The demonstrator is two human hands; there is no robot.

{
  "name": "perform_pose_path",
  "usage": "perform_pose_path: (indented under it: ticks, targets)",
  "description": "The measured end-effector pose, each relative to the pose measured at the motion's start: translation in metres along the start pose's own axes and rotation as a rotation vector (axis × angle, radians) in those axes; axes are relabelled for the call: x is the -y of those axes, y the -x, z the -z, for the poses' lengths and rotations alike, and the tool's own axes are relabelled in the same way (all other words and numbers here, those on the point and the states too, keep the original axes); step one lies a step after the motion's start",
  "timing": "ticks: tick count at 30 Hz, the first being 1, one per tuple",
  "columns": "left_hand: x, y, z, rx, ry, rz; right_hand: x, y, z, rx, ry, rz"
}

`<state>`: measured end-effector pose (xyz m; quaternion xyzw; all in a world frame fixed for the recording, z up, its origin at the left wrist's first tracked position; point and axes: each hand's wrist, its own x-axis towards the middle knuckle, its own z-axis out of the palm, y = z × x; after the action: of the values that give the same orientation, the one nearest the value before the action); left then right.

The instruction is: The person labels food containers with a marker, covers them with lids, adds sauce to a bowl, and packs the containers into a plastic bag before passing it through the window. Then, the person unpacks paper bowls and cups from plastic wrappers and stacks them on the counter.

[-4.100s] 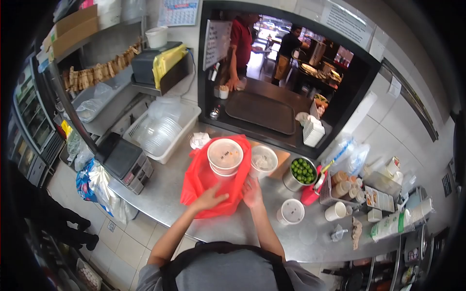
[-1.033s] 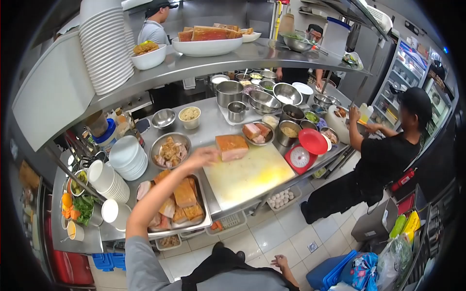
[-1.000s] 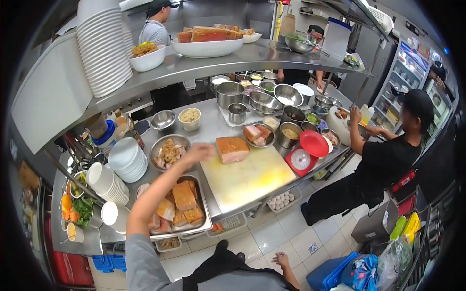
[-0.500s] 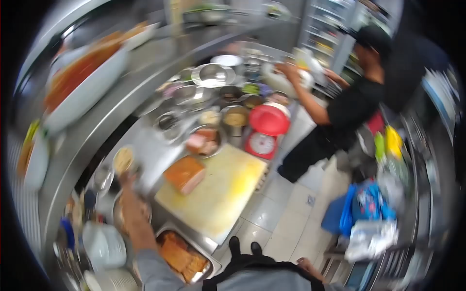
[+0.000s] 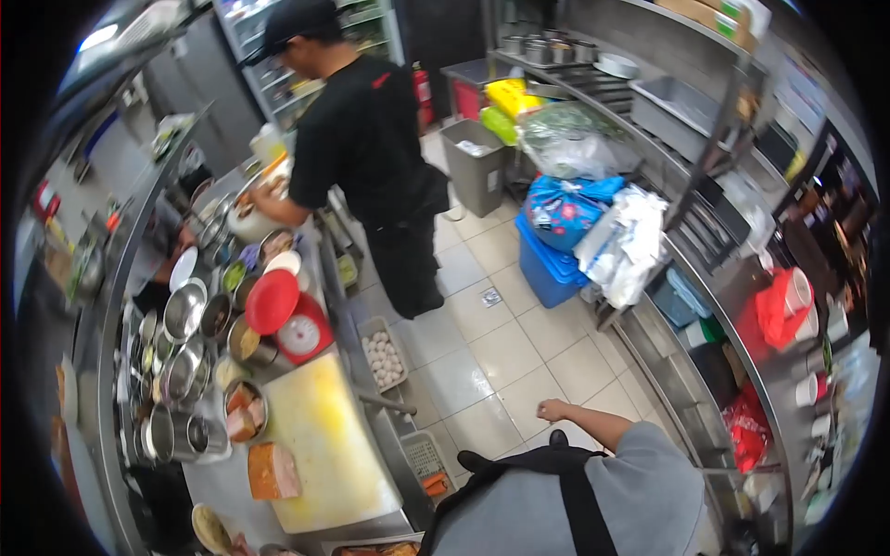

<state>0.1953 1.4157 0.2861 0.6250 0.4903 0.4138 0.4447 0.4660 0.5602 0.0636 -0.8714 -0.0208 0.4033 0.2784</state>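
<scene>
Would call this roughly midway, going by the stuff lying around. Can make out some meat chunks (image 5: 244, 419) in a steel bowl (image 5: 265, 405) just beside the cutting board (image 5: 348, 445), so at least some cutting done already. Then again, got 1 big meat block (image 5: 273, 471) lying along the left side of that board, all in 1 piece, so plenty uncut too. Can also spot more meat in a tray (image 5: 345, 542) at the bottom edge of the view, mostly cropped off, so no idea about its state.

As for hands: can see the right hand (image 5: 553, 409) out over the floor tiles, well apart from the meat, curled in like a loose fist with nothing visible in it. Can barely make out the left hand (image 5: 241, 545), just a bit of it near the bottom edge, close by a pale tub (image 5: 211, 528) of light-coloured food. Can't tell whether wide, narrow or gripping, nor whether touching the tub. Would count the tub as already filled, at least partly.

Over on the counter at far right, can see a red bag (image 5: 777, 315) with white containers (image 5: 799, 290) up against it. Can't tell whether in or on it. Wouldn't call that closed up yet.
</scene>
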Motion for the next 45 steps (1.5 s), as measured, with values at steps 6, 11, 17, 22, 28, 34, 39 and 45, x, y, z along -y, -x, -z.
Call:
perform_pose_path:
  ticks: [6, 11, 17, 22, 28, 34, 39, 45]
  targets:
    - [-0.176, 0.169, -0.059, 0.112, 0.406, -0.045, -0.010, 0.008, 0.017, 0.043, -0.066, 0.133]
    - [-0.259, 0.324, -0.132, 0.609, 0.745, 0.098, 0.049, 0.130, 0.107, 0.300, -0.583, 0.229]
    - [-0.308, 0.565, -0.292, 1.268, 0.636, 0.347, 0.057, 0.251, 0.222, -0.339, -0.651, 0.833]
    - [-0.297, 0.713, -0.366, 1.620, 0.388, 0.434, -0.011, 0.301, 0.263, -0.419, -0.963, 0.872]
    - [-0.262, 0.818, -0.427, 1.902, 0.015, 0.265, -0.079, 0.314, 0.280, -0.794, -1.155, 0.665]
    - [-0.249, 0.920, -0.532, 2.348, -0.241, 0.079, -0.151, 0.303, 0.323, -0.946, -1.567, 0.451]
    - [-0.304, 1.020, -0.612, 2.750, -0.328, -0.132, -0.185, 0.311, 0.380, -1.195, -1.759, 0.211]
    - [-0.317, 1.135, -0.654, 3.121, -0.408, -0.370, -0.233, 0.306, 0.388, -1.691, -1.859, -0.066]
